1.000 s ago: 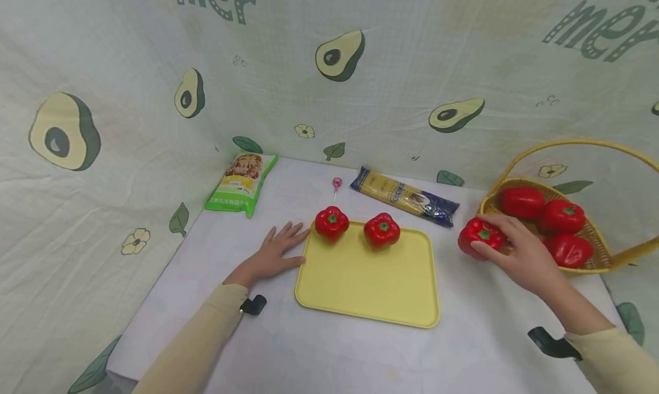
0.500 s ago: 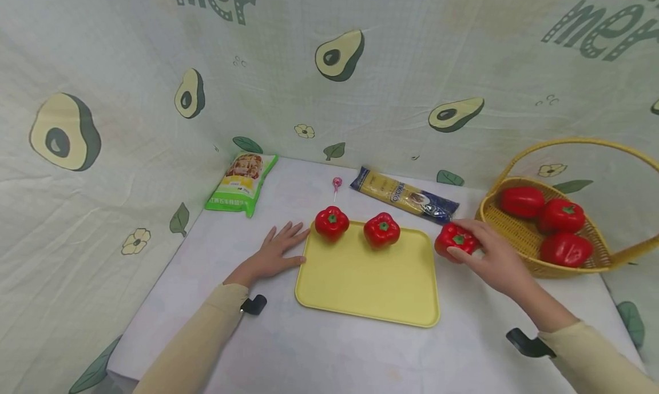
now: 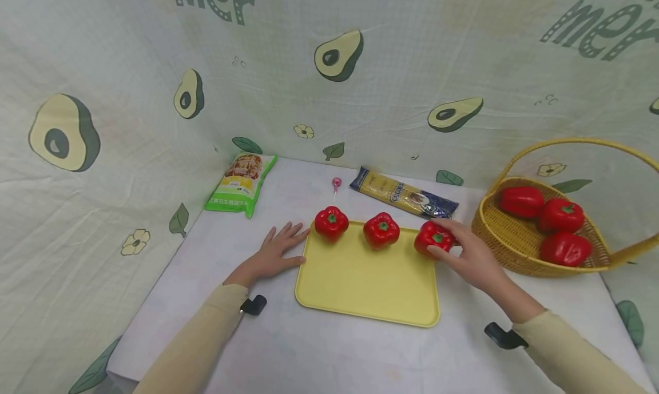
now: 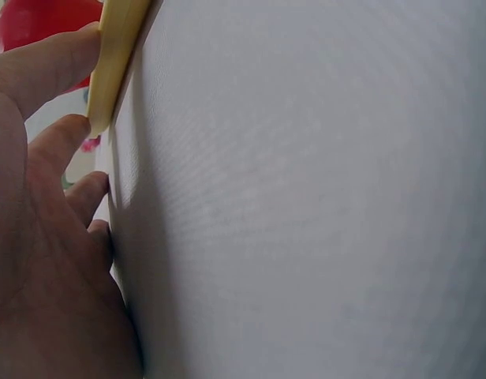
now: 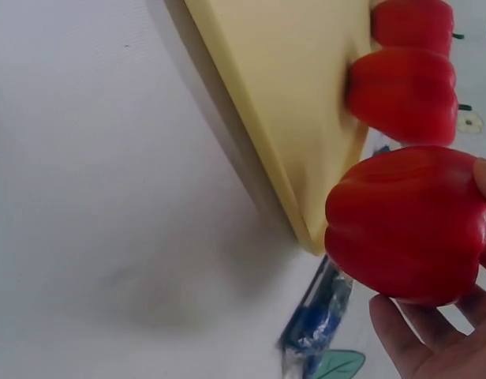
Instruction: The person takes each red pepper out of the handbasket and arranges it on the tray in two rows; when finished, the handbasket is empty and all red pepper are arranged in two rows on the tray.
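My right hand [image 3: 471, 257] grips a red bell pepper [image 3: 431, 238] with a green stem, thumb on the near side and fingers behind. In the head view this pepper overlaps the far right corner of the yellow tray [image 3: 365, 285]. Along the tray's far side stand two more peppers, one at the left corner [image 3: 332, 223] and one near the middle [image 3: 381, 230]. At the tray's left edge my left hand [image 3: 273, 254] lies with fingers spread. Its thumb and a fingertip touch the tray rim [image 4: 117, 63] in the left wrist view.
To the right stands a yellow wicker basket [image 3: 507, 239] with a tall handle and three red peppers inside. Behind the tray lie a blue and gold packet [image 3: 404, 194] and a pink lollipop [image 3: 337, 182]. A green food bag [image 3: 241, 182] lies at the back left.
My right hand has carried the pepper leftward from the basket's rim to the tray's far right corner. The left hand has stayed in place.
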A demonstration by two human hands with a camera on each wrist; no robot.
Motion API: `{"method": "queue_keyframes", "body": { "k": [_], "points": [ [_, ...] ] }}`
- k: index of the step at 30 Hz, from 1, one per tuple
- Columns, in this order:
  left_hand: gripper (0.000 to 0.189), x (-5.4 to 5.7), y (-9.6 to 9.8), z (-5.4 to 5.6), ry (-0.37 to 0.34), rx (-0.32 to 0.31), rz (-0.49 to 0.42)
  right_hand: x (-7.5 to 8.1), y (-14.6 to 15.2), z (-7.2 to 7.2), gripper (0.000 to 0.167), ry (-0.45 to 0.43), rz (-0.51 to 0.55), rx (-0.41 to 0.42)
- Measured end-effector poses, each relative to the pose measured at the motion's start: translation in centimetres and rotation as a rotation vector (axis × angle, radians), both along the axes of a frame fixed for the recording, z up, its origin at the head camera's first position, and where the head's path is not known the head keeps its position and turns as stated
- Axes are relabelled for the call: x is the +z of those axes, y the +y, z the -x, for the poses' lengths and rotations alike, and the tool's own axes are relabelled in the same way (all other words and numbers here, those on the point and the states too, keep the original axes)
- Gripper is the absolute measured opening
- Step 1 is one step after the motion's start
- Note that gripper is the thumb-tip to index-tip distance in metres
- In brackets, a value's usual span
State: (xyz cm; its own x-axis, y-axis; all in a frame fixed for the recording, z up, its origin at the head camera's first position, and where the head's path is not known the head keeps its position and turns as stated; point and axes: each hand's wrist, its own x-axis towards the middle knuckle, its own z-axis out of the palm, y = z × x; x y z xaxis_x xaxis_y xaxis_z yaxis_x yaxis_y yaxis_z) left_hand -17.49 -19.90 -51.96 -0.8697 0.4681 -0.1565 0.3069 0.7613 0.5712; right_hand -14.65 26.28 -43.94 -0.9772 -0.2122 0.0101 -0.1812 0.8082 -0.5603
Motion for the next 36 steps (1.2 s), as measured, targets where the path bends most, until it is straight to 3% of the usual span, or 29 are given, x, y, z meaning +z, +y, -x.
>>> {"method": "queue_keyframes", "body": {
  "k": [14, 36],
  "points": [
    [0.075, -0.2, -0.1, 0.0, -0.012, 0.005, 0.012, -1.5, -1.1, 0.9, 0.071, -0.003, 0.017, 0.023],
    [0.076, 0.2, 0.1, 0.0, -0.009, 0.000, 0.004, -1.3, -1.4, 1.4, 0.087, -0.072, -0.005, 0.025]
  ]
}}
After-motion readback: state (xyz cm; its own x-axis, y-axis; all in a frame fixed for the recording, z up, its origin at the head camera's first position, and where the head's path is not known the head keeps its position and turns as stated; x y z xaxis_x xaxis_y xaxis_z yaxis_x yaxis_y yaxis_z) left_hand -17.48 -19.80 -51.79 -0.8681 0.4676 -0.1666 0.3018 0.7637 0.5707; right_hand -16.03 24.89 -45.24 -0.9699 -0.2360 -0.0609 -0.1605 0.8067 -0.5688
